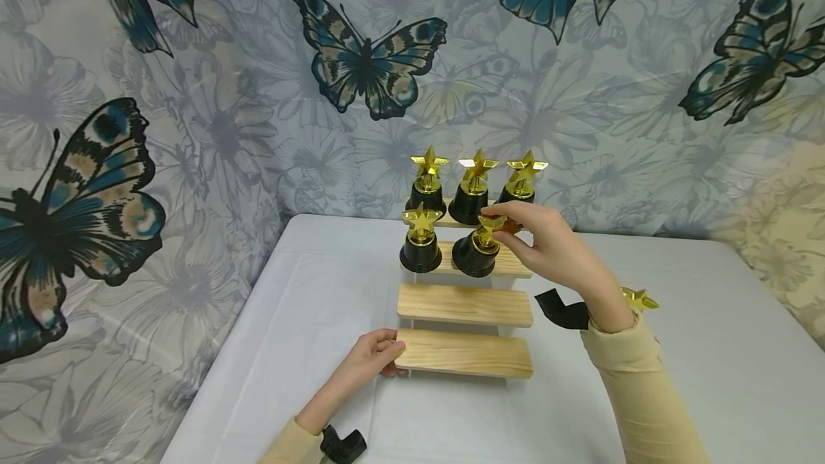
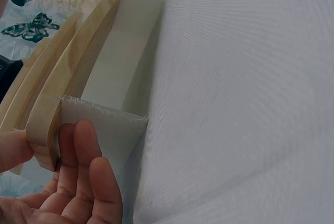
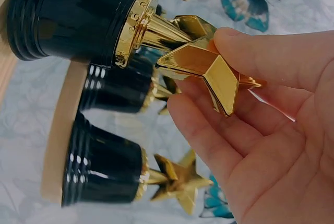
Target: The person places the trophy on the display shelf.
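My right hand (image 1: 548, 242) pinches the gold star of a small star trophy (image 1: 475, 253) between thumb and fingers. This trophy has a black base and tilts over the second step from the back of a wooden tiered display stand (image 1: 465, 306). In the right wrist view, the gripped star (image 3: 209, 70) shows close up. Left of it on the same step stands another star trophy (image 1: 421, 238). Three more, including the middle one (image 1: 473, 188), stand on the top step. My left hand (image 1: 367, 356) grips the left end of the lowest step, thumb on top and fingers beneath.
A gold star (image 1: 639, 298) shows beside my right forearm, its lower part hidden. The stand is on a table with a white cloth (image 1: 309, 285). Behind it hangs a backdrop with butterflies (image 1: 367, 56). Black straps (image 1: 563, 310) are around my wrists.
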`<state>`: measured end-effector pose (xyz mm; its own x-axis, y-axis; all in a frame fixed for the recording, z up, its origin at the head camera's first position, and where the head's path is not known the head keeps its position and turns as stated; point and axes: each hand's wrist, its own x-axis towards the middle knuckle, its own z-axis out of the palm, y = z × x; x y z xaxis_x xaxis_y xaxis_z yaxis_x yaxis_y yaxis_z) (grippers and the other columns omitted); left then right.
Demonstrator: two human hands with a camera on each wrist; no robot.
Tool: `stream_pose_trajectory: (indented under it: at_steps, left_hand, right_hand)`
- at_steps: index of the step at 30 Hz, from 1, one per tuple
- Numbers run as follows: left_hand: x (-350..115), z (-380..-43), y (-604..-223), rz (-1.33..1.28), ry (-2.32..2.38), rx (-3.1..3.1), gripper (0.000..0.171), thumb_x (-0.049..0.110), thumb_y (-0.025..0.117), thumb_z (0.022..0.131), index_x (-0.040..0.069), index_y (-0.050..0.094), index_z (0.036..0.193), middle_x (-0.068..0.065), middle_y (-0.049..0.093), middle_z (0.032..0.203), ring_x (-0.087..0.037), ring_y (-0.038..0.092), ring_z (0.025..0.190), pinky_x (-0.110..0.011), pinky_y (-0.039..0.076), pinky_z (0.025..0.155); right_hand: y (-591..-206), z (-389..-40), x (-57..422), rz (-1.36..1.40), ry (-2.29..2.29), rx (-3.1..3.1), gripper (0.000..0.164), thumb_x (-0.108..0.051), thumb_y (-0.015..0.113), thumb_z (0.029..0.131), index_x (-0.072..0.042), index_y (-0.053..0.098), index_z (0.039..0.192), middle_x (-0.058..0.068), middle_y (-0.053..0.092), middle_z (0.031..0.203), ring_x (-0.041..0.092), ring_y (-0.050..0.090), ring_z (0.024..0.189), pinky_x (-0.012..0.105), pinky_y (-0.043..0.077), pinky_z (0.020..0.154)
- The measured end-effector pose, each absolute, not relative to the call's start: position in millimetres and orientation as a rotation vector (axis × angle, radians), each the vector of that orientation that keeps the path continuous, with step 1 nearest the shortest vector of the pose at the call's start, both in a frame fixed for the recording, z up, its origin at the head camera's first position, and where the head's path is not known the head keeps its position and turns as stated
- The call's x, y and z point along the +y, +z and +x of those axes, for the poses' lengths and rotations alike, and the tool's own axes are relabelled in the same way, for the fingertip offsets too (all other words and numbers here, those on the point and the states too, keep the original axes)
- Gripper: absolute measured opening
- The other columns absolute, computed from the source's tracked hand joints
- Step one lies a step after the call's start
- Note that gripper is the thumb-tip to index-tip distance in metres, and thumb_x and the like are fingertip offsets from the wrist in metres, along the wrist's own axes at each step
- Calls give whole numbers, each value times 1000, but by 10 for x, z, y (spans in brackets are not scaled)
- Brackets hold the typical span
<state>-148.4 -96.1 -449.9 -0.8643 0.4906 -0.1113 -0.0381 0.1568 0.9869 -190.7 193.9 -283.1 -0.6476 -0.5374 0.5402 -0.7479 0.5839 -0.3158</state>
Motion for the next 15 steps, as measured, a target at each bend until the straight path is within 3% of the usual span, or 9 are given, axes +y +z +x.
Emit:
stream_pose_trajectory:
  at_steps: [15]
  left_hand:
    - [-953,-1481,-4490,445,1742,2051,37,13,49,97,-18,47,118,-20,67,90,-32,63,73,-41,52,64]
  right_hand:
    - [-2848,-2061,1859,1047,767,-2492,34,6,65,83,-1,61,116,8,64,109,13,62,81,29,48,65]
